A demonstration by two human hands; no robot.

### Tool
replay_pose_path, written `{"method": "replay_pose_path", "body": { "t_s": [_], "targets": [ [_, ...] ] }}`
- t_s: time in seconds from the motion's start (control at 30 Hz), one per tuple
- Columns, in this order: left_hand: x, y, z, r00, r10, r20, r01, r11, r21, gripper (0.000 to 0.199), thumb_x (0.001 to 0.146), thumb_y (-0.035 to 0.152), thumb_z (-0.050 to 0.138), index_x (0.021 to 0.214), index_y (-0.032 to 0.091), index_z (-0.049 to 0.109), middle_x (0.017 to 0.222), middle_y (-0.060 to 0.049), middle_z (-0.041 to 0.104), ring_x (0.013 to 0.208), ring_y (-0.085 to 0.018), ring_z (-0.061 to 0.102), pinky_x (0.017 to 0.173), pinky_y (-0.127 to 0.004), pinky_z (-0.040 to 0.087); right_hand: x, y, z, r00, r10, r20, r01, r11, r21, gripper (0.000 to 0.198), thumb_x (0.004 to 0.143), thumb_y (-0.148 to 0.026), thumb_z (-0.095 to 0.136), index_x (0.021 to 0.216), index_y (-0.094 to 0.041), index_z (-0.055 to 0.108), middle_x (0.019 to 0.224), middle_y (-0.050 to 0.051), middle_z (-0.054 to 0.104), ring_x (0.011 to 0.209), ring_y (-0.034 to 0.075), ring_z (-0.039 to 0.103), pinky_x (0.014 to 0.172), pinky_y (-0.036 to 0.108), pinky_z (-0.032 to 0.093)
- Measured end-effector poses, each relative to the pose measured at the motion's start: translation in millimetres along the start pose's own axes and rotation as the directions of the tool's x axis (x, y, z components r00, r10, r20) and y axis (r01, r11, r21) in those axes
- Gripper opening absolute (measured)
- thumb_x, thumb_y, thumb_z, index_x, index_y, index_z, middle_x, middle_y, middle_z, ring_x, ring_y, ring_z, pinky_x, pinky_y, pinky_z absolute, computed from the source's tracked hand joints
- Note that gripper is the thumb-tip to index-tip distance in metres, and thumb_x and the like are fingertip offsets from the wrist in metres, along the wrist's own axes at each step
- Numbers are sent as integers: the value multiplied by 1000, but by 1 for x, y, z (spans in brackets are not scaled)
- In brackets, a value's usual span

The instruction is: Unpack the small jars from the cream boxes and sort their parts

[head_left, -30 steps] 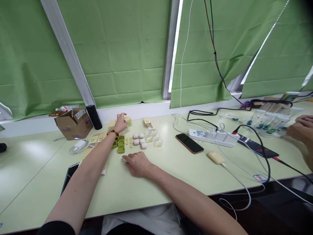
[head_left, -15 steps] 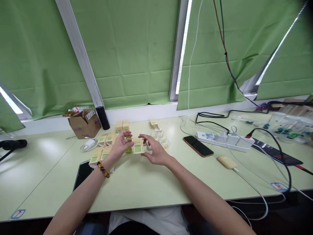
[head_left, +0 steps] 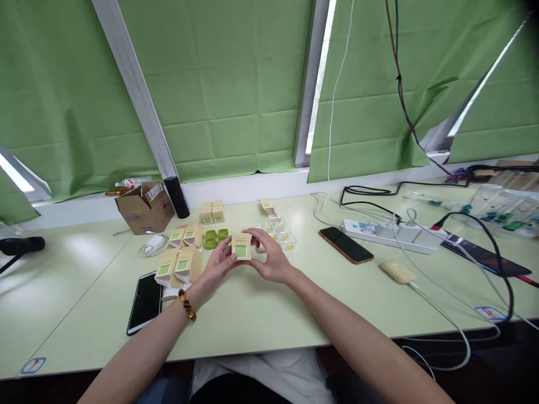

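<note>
**Q:** Item and location?

**A:** One small cream carton (head_left: 241,242), front marked with a green square (head_left: 241,252), held over the bench (head_left: 269,314) directly before the person.

**Q:** State of each grip?

**A:** Left grip (head_left: 219,260): grasping the carton's left side, thumb on the front face. Right grip (head_left: 272,261): grasping its right side, fingers at the top edge, thumb near the lower corner.

**Q:** Handling assessment?

**A:** Judged to be thin paperboard: light, stiff along the folds, yielding at mid-panel, not notably slippery. Contents not visible; weight therefore unconfirmed. Excess pressure would likely dent it. Recommended hold: opposite side edges, lightly, clear of the green square.

**Q:** Surroundings?

**A:** Far left of the carton, just beside it: green square cups (head_left: 210,243). Left: a group of similar cartons (head_left: 188,264). Right, beyond the right grip: clear plastic containers (head_left: 288,243). Near left: a white-framed smartphone (head_left: 144,303), dark-screened.
</note>
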State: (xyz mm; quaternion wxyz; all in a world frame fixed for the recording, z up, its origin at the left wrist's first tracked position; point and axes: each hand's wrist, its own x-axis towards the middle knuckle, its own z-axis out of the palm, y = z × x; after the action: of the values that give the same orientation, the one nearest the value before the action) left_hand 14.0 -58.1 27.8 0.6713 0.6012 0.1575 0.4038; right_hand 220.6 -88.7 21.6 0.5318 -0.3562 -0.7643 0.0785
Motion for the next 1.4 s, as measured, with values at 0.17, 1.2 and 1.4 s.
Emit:
{"method": "replay_pose_path", "body": {
  "t_s": [0.17, 1.2, 1.4],
  "targets": [
    [4, -7, 0, 998, -17, -66, 17, 1000, 7, 60, 87, 40, 79, 141, 23, 59, 148, -15, 59, 133, -34, 59, 108, -50, 54, -1, 0, 3, 1000, 6, 3, -6, 1000, -17, 66, 88, -30, 72, 148, -26, 46, 143, 17, 59, 107, 29, 62, 83, 45, 58],
    [1, -13, -16, 770, 632, -90, -257, 437, 862, 55, 86, 23, 76, 136, 29, 55, 131, -11, 55, 127, -31, 55, 109, -51, 49, -2, -3, 11, 982, 185, -31, -168, 939, 300, 63, 97, -47, 63, 151, -27, 40, 136, 15, 58, 113, 25, 62, 89, 41, 57],
    [-6, -13, -18, 726, 657, 202, -326, 70, 943, 61, 84, 3, 60, 139, 27, 53, 126, -14, 54, 125, -33, 54, 104, -56, 51, -5, -6, 17, 984, 178, 7, -171, 929, 328, 63, 94, -51, 69, 147, -26, 46, 136, 14, 60, 121, 27, 63, 93, 40, 57]
  ]
}}
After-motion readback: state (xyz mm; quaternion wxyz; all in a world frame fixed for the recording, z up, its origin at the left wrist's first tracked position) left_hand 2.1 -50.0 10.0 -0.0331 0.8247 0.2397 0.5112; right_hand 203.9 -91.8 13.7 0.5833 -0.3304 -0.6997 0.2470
